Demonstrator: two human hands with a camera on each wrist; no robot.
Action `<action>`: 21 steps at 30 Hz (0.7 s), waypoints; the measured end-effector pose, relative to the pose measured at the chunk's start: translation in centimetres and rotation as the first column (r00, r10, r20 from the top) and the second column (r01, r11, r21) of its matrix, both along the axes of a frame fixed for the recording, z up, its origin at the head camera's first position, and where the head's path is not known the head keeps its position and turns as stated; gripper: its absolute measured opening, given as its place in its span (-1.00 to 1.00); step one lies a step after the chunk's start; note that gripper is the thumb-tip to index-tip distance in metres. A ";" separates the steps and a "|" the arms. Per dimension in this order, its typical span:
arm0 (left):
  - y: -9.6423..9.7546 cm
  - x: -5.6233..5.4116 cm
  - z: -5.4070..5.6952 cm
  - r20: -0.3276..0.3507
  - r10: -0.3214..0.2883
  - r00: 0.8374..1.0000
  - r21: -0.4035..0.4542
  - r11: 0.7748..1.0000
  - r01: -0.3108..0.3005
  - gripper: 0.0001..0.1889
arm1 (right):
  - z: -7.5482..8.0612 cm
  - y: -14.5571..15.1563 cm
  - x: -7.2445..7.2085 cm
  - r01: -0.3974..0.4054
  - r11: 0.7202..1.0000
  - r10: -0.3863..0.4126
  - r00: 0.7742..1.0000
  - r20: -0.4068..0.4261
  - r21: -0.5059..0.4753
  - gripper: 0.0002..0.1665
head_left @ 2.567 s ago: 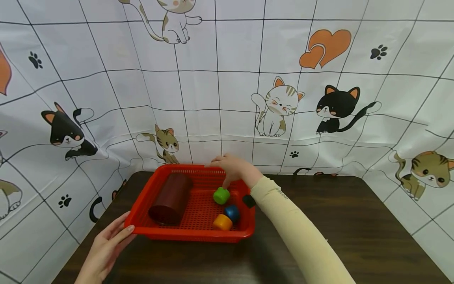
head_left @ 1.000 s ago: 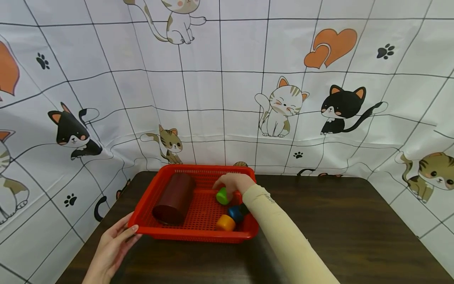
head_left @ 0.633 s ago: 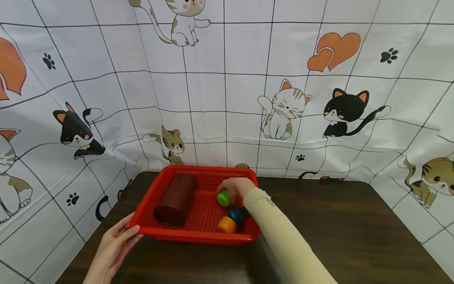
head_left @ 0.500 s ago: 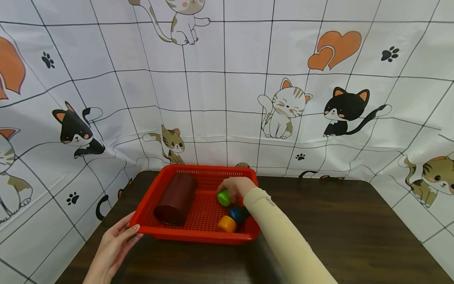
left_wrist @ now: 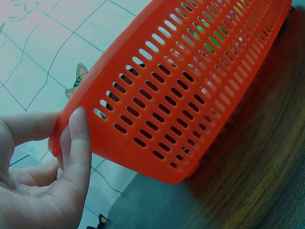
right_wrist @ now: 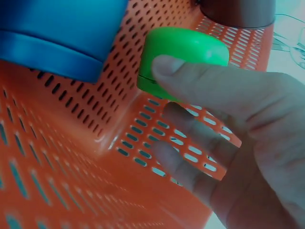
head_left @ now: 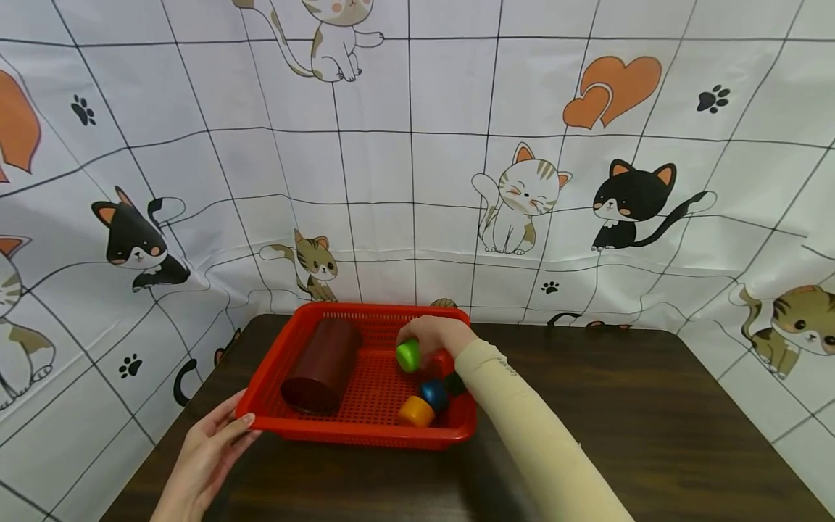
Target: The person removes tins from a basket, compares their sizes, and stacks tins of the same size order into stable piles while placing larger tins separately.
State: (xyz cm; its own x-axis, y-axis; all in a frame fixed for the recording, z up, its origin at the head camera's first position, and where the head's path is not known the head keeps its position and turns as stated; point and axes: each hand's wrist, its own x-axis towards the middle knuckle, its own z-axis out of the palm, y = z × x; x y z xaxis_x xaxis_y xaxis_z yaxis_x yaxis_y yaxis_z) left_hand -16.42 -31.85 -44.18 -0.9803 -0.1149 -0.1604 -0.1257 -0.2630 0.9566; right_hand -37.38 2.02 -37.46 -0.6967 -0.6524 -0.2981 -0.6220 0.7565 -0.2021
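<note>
A red plastic basket [head_left: 313, 429] with slotted walls stands on the dark table. My left hand [head_left: 207, 458] pinches its near left corner; the left wrist view shows thumb and fingers on either side of the rim [left_wrist: 90, 90]. Inside the basket, my right hand [head_left: 433, 339] holds a small green rounded piece with a seam line [right_wrist: 183, 47], the thumb pressed on its side. Close to that hand lie a blue rounded piece [head_left: 433, 394] and a yellow-orange one [head_left: 416, 412]. A dark brown cylinder [head_left: 322, 366] lies along the basket's left side.
A dark thing [head_left: 454, 383], partly hidden by the right sleeve, sits by the basket's right wall. The brown wooden table [head_left: 607, 406] stretches to the right. Behind it hangs a white sheet [head_left: 417, 181] with cat prints and grid lines.
My right hand has come down from the basket's far rim and taken hold of the green piece, which is now raised slightly. The left hand keeps its grip on the corner.
</note>
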 end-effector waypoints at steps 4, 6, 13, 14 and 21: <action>-0.1 0.0 -0.1 -0.012 -0.017 1.000 0.001 1.000 0.017 -0.63 | 0.6 0.5 -0.2 -0.036 0.998 0.036 0.999 -0.009 -0.052 -0.38; -0.1 -0.1 -0.1 -0.005 -0.024 1.000 -0.001 1.000 0.024 -0.64 | 1.0 0.8 -0.2 -0.046 0.995 0.046 0.999 -0.003 -0.088 -0.40; -0.4 -0.2 0.0 0.029 -0.027 0.999 -0.002 1.000 0.027 -0.64 | 2.4 1.6 0.0 -0.087 0.981 0.086 0.996 -0.013 -0.172 -0.41; -0.5 -0.2 0.0 0.034 -0.028 0.999 -0.002 1.000 0.028 -0.64 | 2.5 1.7 0.0 -0.083 0.980 0.082 0.997 -0.016 -0.178 -0.40; -0.4 -0.3 -0.1 0.048 -0.037 0.998 0.004 0.999 0.037 -0.64 | 3.0 2.4 0.4 -0.069 0.967 0.057 0.997 -0.057 -0.246 -0.35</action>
State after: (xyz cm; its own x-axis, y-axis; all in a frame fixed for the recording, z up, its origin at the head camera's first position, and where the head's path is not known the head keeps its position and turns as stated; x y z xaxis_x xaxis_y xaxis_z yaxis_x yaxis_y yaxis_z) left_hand -16.71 -32.23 -44.28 -0.9751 -0.0782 -0.2078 -0.1812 -0.2601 0.9484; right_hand -36.98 4.47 -34.50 -0.6613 -0.7448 -0.0886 -0.6807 0.6456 -0.3462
